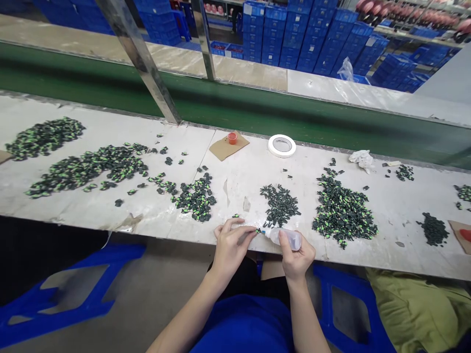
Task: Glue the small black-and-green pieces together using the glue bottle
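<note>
Between the fingertips of my left hand (231,241) is a small black-and-green part (258,230), pinched at the table's front edge. My right hand (297,256) grips a clear squeeze bottle (289,239) that lies nearly level. Its nozzle points left and meets the small part, or comes very close to it. Just beyond the bottle lies a pile of small dark pieces (280,205). A heap of black-and-green parts (196,197) sits left of my hands, and a larger heap (342,208) is to the right.
Further left are long heaps of similar parts (88,169). A roll of white tape (282,145), a red cup (232,138) on cardboard and a crumpled tissue (362,159) lie toward the back. A metal post (147,63) rises behind. Blue stools (346,304) stand below the front edge.
</note>
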The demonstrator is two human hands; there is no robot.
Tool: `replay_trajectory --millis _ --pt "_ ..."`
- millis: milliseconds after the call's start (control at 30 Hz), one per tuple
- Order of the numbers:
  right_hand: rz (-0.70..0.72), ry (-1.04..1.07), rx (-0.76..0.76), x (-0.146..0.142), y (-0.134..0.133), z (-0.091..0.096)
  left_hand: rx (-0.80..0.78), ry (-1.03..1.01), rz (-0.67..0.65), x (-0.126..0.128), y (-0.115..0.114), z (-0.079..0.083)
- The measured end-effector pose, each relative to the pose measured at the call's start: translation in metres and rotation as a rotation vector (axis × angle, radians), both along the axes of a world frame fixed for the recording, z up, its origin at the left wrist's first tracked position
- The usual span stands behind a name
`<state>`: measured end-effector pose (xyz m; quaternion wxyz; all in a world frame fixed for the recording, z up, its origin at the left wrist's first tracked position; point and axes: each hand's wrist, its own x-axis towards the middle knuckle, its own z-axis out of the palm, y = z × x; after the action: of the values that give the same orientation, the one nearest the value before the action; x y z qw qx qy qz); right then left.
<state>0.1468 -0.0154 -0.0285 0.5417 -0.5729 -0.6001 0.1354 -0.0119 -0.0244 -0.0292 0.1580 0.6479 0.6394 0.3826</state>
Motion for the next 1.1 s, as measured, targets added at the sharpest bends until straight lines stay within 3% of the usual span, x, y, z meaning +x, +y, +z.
replay_trajectory --millis 633,800,967,1100 --pt "-0.047 0.058 -0.022 -0.003 0.001 0.007 -0.008 0.003 0.037 0.001 0.0 -0.002" --pt "-0.127 0.245 -0.028 0.002 -0.001 0.002 -0.027 0.006 0.021 0.001 0.0 -0.001" --pt "-0.273 0.407 0.006 0.022 0.002 0.002 -0.074 0.023 -0.048 0.001 0.007 0.011" --pt "-0.221 0.495 -0.004 0.03 0.014 0.006 -0.096 0.071 -0.05 0.011 0.018 0.019"
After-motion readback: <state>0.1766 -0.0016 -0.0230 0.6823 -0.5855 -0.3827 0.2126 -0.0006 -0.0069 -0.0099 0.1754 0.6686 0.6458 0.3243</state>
